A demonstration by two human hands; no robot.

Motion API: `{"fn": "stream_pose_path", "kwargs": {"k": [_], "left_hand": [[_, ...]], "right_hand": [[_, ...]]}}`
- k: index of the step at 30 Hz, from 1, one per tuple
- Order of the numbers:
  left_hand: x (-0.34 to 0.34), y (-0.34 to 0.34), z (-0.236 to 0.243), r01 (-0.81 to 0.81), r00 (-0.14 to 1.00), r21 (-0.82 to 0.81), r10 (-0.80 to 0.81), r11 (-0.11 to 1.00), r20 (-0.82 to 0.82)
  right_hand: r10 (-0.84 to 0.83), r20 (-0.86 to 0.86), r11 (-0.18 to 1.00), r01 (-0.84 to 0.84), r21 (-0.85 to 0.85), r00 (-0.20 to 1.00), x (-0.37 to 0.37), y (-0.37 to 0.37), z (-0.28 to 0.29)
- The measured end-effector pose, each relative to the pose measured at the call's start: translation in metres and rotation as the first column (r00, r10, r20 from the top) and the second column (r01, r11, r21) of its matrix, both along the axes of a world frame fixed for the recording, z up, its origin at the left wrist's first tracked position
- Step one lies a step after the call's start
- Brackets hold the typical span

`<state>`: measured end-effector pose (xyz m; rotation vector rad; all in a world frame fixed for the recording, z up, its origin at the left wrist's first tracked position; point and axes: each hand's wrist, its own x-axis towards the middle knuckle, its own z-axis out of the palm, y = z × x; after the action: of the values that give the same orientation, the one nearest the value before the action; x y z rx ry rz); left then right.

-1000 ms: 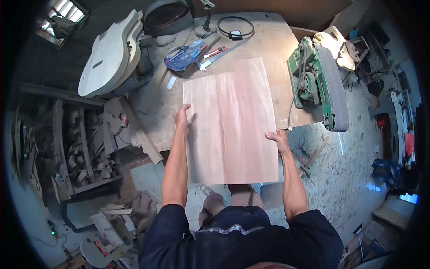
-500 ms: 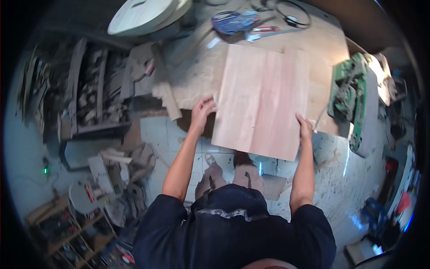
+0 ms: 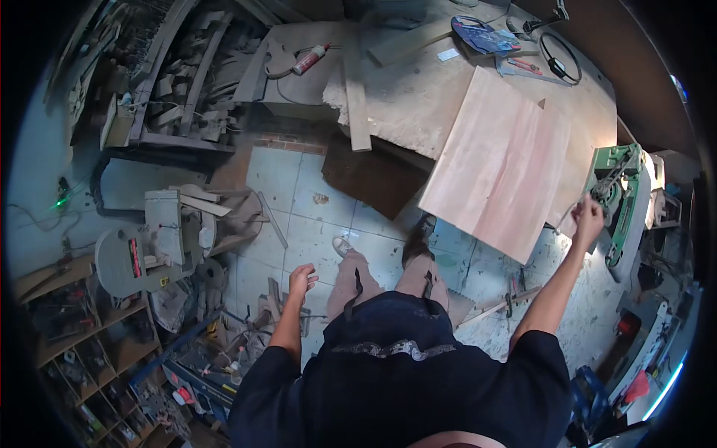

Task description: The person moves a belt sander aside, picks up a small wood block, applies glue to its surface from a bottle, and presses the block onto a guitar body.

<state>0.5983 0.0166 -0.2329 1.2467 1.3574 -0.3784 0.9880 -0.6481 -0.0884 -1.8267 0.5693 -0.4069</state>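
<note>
A wide wooden panel [image 3: 497, 164] with pale and pinkish grain lies on the workbench [image 3: 388, 112], its near end jutting past the bench edge. My right hand [image 3: 588, 219] is to the right of the panel, beside a green machine [image 3: 616, 175]. Its fingers are curled in, close to a thin pale rod or cord; what they grip, if anything, I cannot make out. Away from the bench, my left hand [image 3: 301, 278] hangs over the floor with loosely bent, parted fingers and nothing in it.
Narrow boards [image 3: 356, 112] lie at the bench's left, near a red bottle [image 3: 311, 58]. At the back are a blue disc-shaped item [image 3: 482, 35] and a black cable loop [image 3: 560, 60]. Offcuts fill a rack [image 3: 187, 82]. A stand with a grey round top [image 3: 123, 261] is at left.
Both hands have let go of the panel, which now rests on the bench. My left hand has drawn back down and left; my right hand has moved right to the green machine.
</note>
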Motion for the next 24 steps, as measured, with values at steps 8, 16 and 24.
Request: {"fn": "stream_pose_path", "kwargs": {"k": [8, 16, 24], "left_hand": [[-0.075, 0.071, -0.062, 0.331, 0.936, 0.254, -0.35, 0.909, 0.032], [-0.238, 0.067, -0.054, 0.264, 0.963, 0.347, -0.268, 0.9, -0.036], [-0.34, -0.081, -0.009, -0.039, 0.905, -0.167, -0.036, 0.985, -0.423]], "right_hand": [[0.855, -0.243, 0.515, -0.7, 0.494, 0.458, -0.121, 0.32, 0.008], [0.761, -0.581, 0.435, -0.891, 0.128, 0.288, -0.087, 0.455, -0.262], [0.618, -0.747, 0.192, -0.969, -0.156, 0.243, 0.053, 0.479, -0.482]]}}
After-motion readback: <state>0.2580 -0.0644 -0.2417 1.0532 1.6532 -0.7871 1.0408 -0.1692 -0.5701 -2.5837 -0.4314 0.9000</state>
